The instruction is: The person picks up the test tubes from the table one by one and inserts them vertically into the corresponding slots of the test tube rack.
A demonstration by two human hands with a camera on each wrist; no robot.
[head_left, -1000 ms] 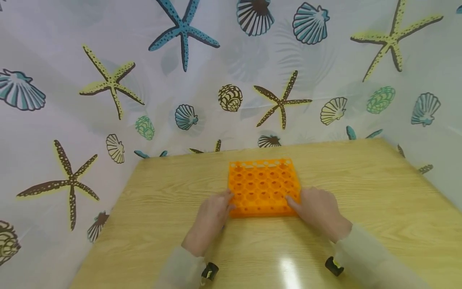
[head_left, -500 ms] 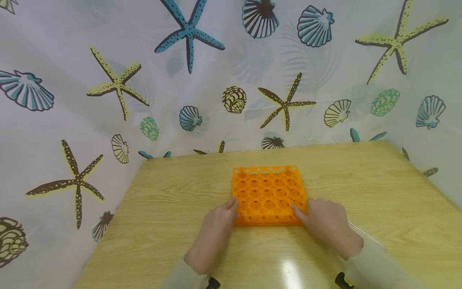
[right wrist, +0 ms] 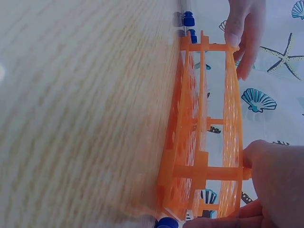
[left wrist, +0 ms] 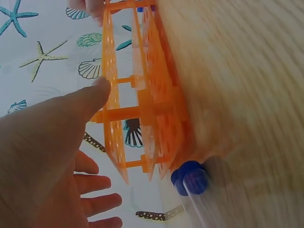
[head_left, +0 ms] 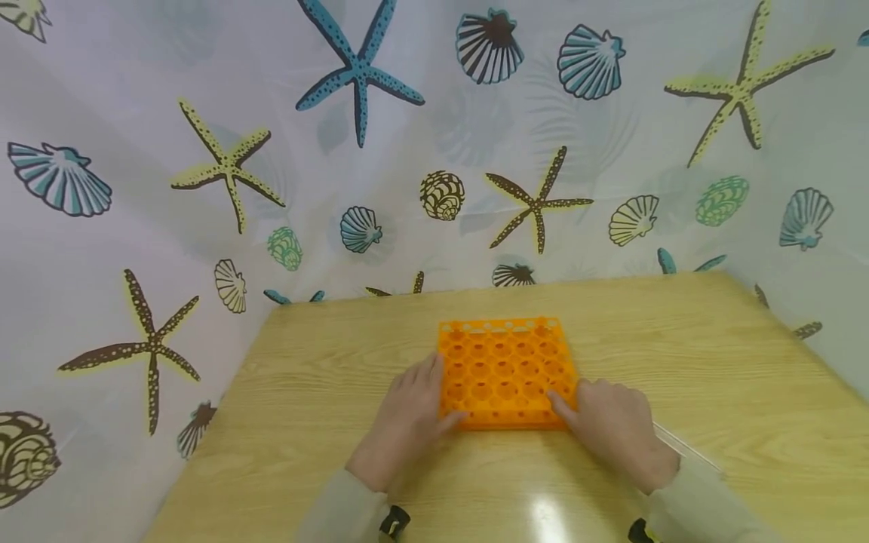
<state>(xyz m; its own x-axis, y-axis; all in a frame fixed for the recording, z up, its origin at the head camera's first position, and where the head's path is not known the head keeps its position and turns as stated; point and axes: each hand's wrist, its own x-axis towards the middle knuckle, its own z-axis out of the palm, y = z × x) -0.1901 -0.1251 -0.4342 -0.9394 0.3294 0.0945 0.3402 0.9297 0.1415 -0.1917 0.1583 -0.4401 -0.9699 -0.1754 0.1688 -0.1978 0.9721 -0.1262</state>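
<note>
An orange test tube rack [head_left: 502,369] with rows of round holes rests on the wooden table, its holes showing no tubes. My left hand [head_left: 406,411] lies along the rack's left side, with its thumb touching the front left corner. In the left wrist view the other fingers [left wrist: 99,202] of that hand are spread and apart from the rack. My right hand [head_left: 614,422] holds the front right corner, thumb on top, fingers [right wrist: 232,221] round the side. Clear tubes with blue caps [left wrist: 190,178] lie on the table beside the rack's left end.
Another blue cap [right wrist: 166,222] shows at the rack's right end. A thin pale rod-like thing [head_left: 686,446] lies on the table [head_left: 326,362] beyond my right wrist. Behind and at both sides hangs a white curtain [head_left: 421,98] printed with starfish and shells.
The rack has come slightly nearer to me. My left fingers have straightened along its side, and that thumb now shows at the front corner. My right hand keeps its hold.
</note>
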